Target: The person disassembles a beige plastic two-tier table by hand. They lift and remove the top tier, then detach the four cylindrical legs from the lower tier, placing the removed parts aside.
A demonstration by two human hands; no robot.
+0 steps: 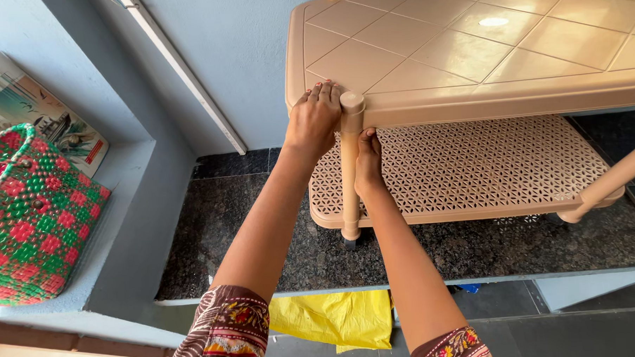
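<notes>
Two bare hands work at the near left corner of a beige moulded plastic table (pixel 468 46) whose top is scored into diamond-shaped panels and which stands on a dark speckled granite ledge (pixel 213 224). The left hand (pixel 314 119) lies over the rounded corner of the tabletop, fingers pressed together and curled over the edge, the palm against the table's side just left of the round cap of the beige plastic corner leg (pixel 350 177). The right hand (pixel 367 163) sits lower, below the tabletop rim, wrapped about the upright leg from its right side; its fingers lie behind the leg and mostly out of sight, so how tightly they close cannot be told. Under the top, a perforated beige lower shelf (pixel 465 166) spans between the legs, and the held leg runs down through it to a foot resting on the granite. Both forearms reach up from patterned brown sleeves. To the left, on a pale grey sill, a woven plastic basket in green, red and pink (pixel 30 217) stands before a leaning printed picture board (pixel 48 114). Below the ledge lies a crumpled yellow plastic bag (pixel 336 317).
</notes>
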